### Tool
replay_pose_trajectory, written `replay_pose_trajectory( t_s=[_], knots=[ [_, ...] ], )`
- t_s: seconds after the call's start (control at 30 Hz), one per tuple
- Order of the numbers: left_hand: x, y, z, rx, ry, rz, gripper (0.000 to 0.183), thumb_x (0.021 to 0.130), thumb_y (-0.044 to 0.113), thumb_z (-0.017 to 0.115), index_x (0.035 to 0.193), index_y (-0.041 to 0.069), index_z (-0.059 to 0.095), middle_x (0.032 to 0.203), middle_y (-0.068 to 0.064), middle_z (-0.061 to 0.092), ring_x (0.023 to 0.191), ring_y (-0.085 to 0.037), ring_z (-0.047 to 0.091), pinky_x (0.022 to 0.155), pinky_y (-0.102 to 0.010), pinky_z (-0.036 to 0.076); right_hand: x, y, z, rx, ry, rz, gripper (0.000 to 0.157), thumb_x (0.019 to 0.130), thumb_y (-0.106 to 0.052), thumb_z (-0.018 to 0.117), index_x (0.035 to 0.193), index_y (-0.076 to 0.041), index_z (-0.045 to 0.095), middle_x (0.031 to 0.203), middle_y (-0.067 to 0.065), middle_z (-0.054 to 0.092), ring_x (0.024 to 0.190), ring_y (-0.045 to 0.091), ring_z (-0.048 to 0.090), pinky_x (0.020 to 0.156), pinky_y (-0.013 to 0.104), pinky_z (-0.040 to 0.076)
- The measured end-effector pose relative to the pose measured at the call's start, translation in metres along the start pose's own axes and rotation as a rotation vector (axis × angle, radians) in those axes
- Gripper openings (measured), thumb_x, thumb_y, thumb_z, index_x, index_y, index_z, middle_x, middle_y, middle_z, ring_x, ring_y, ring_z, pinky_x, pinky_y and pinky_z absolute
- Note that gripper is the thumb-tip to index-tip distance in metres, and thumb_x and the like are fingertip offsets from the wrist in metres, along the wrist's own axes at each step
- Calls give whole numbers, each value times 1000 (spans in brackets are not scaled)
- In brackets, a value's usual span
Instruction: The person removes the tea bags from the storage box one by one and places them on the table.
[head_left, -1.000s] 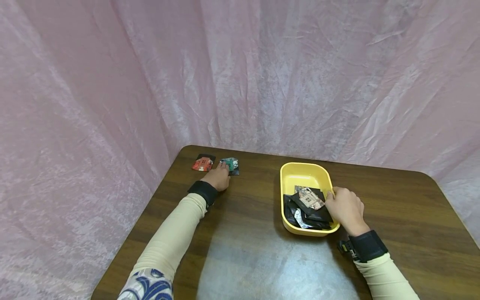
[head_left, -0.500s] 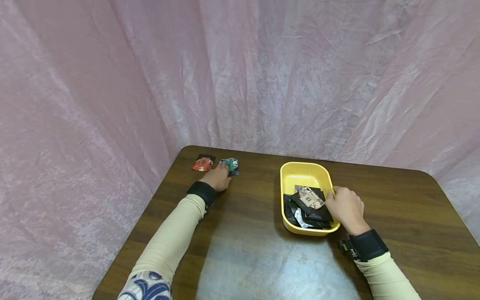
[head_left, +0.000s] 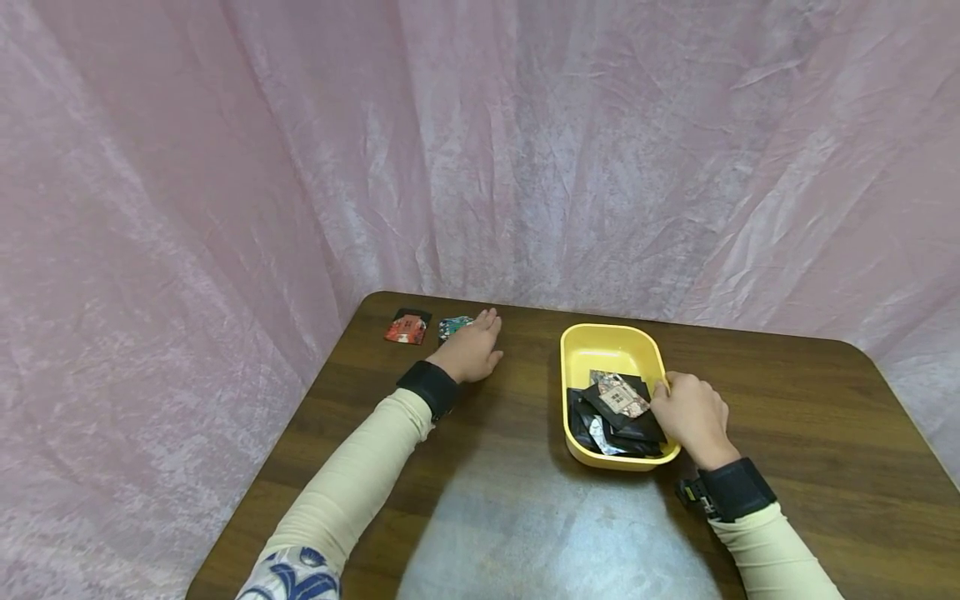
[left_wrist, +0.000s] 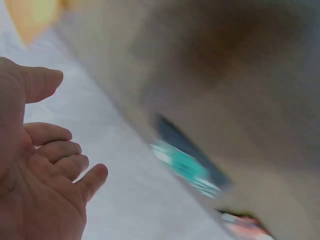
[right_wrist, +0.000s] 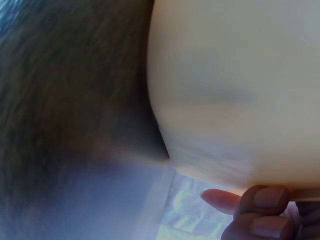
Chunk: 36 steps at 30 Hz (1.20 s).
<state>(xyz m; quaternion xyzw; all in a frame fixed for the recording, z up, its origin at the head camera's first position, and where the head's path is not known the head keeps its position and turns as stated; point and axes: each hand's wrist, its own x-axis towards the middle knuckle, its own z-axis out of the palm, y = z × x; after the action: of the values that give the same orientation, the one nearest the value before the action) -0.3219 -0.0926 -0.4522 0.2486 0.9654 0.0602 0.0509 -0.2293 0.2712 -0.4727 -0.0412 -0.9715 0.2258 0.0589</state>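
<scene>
Yellow tub (head_left: 603, 360) is pinched at its rim by the right hand (head_left: 692, 414); near the far left table (head_left: 795, 408) corner, a green-printed sachet (head_left: 453, 327) is part-hidden by the loosely spread left hand (head_left: 472, 348).

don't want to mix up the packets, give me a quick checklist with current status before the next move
1. Left hand free: ok, the left wrist view shows it holding nothing.
2. Right hand on the yellow box: ok, gripping its side rim.
3. Red packet and green packet apart: ok, bare table shows between them.
4. Green packet fully visible from the head: not ok, partly behind the left hand.
5. Count of black packets inside the box: cannot tell, they overlap.
</scene>
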Motion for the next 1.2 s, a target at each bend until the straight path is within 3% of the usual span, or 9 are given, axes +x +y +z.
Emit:
replay_pose_trajectory(
  t_s=[0.2, 0.33, 0.5, 0.6, 0.73, 0.83, 0.97, 1.2],
  knots=[
    [5, 59, -14, -22, 49, 173, 68, 111, 29, 57, 165, -3, 32, 177, -22, 25, 167, -34, 25, 132, -45, 32, 0, 0, 1, 3, 8, -4, 35, 105, -25, 50, 73, -14, 60, 68, 8, 61, 65, 30, 61, 52, 38, 36],
    [0, 96, -17, -21, 35, 275, 66, 112, 29, 56, 166, 0, 33, 177, -20, 27, 163, -31, 36, 130, -41, 36, 1, 0, 2, 6, 9, -13, 35, 105, -25, 50, 73, -14, 60, 68, 8, 61, 65, 30, 61, 52, 38, 36],
    [-3, 130, -12, 22, 10, 403, 58, 109, 23, 57, 163, 6, 43, 174, -17, 36, 155, -28, 48, 127, -34, 40, 1, 1, 2, 4, 6, -17, 34, 104, -25, 50, 75, -14, 62, 70, 9, 64, 66, 31, 63, 51, 38, 36],
    [-1, 146, -6, 28, -53, 454, 59, 104, 12, 59, 162, 10, 46, 174, -14, 38, 160, -25, 42, 129, -31, 36, 1, 1, 1, 1, 5, -19, 35, 104, -25, 50, 73, -14, 61, 69, 9, 63, 64, 31, 63, 51, 39, 36],
    [4, 160, 8, 44, -157, 451, 69, 95, 6, 63, 162, 16, 46, 174, -8, 39, 163, -22, 37, 129, -35, 38, 1, 2, 1, 3, -4, -18, 35, 104, -25, 50, 74, -14, 61, 69, 9, 64, 64, 31, 63, 50, 39, 37],
    [7, 165, 18, 85, -197, 431, 70, 94, 11, 68, 161, 19, 47, 170, -3, 44, 159, -17, 42, 123, -38, 45, 0, 2, 2, 5, -12, -13, 33, 104, -26, 51, 76, -14, 64, 72, 11, 67, 66, 33, 65, 51, 39, 38],
    [9, 170, 26, 143, -192, 408, 66, 95, 16, 69, 158, 23, 50, 162, 2, 51, 150, -11, 50, 114, -39, 51, 0, 2, 2, 7, -11, -12, 31, 104, -26, 52, 80, -13, 67, 77, 13, 71, 69, 36, 67, 51, 40, 38],
    [11, 177, 28, 194, -140, 381, 57, 100, 16, 64, 156, 24, 53, 152, 1, 60, 141, -14, 59, 108, -39, 54, 1, 3, -1, 13, -9, -17, 30, 104, -26, 53, 83, -12, 70, 78, 14, 72, 69, 35, 67, 51, 39, 38]
  ],
)
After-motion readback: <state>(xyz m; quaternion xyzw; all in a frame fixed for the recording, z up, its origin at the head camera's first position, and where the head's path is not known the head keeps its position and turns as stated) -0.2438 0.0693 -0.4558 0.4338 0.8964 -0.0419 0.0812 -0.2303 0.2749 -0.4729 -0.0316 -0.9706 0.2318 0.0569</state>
